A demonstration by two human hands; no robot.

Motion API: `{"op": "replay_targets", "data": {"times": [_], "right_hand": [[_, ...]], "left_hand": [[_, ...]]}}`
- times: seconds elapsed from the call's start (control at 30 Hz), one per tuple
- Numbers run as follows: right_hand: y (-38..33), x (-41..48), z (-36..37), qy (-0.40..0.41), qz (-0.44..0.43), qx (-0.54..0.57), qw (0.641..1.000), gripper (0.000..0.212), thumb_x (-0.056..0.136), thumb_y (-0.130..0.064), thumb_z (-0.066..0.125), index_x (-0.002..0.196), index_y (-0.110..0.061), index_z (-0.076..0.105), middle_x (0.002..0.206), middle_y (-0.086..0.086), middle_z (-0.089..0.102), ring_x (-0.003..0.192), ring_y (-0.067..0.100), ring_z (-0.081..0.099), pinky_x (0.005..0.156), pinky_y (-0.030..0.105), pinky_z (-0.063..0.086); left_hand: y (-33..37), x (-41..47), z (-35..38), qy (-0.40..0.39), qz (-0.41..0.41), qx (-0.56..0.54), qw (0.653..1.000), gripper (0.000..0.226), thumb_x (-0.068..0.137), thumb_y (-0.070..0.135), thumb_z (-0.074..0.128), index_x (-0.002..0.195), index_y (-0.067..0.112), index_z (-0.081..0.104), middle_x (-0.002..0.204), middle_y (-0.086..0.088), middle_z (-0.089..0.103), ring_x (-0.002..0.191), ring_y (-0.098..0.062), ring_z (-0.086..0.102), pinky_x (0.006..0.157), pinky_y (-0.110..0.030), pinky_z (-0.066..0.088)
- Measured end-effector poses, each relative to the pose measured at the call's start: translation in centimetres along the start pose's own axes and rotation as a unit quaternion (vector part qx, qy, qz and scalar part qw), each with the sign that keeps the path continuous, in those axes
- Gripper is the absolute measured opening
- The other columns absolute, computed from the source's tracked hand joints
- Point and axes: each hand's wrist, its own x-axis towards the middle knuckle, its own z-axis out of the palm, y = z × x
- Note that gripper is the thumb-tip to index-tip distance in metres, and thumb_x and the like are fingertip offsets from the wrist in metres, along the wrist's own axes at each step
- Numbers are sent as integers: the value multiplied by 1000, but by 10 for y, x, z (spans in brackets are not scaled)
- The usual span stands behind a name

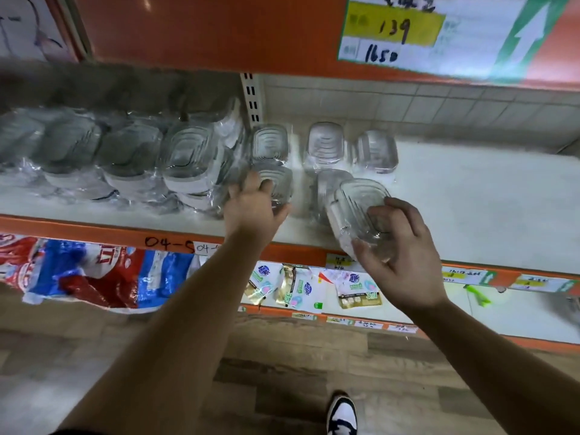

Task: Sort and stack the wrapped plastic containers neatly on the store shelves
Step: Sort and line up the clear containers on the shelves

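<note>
Clear wrapped plastic containers stand on a white shelf (470,215) with an orange front edge. My right hand (405,262) grips one tilted container (357,205) at the shelf's front, just in front of another container (326,183). My left hand (254,208) grips a container (277,182) in the front row, beside the upright post. Three more containers (326,146) stand in the row behind. A crowded pile of larger wrapped containers (185,158) fills the shelf to the left.
An orange shelf (204,29) with a price label (392,29) hangs close overhead. Below, a lower shelf holds small packets (295,287) and red-and-blue bags (94,274). A slotted upright post (252,98) divides the shelf bays. My shoe (342,412) is on the wooden floor.
</note>
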Motion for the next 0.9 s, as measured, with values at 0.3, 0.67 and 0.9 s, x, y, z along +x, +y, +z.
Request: {"op": "replay_targets", "data": {"times": [0.3, 0.67, 0.9], "right_hand": [[-25, 66, 59, 11, -17, 47, 999, 53, 81, -54, 58, 118, -15, 57, 132, 2, 49, 116, 28, 54, 91, 44, 51], [-55, 163, 134, -46, -17, -92, 995, 56, 86, -60, 61, 125, -20, 55, 133, 5, 46, 112, 32, 55, 81, 37, 50], [-83, 203, 146, -65, -20, -171, 983, 55, 94, -60, 47, 122, -14, 57, 127, 13, 50, 120, 34, 45, 78, 37, 44]], "left_hand": [[-27, -49, 41, 126, 104, -23, 986, 41, 90, 41, 48, 115, 11, 60, 110, -10, 56, 95, -29, 53, 76, -38, 46], [-51, -69, 63, 150, 113, -91, 978, 30, 90, 31, 46, 82, 8, 64, 83, -6, 60, 79, -25, 57, 53, -31, 47], [-40, -67, 57, 150, 96, -54, 983, 36, 91, 33, 42, 74, 8, 61, 77, -6, 57, 73, -24, 54, 46, -22, 29]]}}
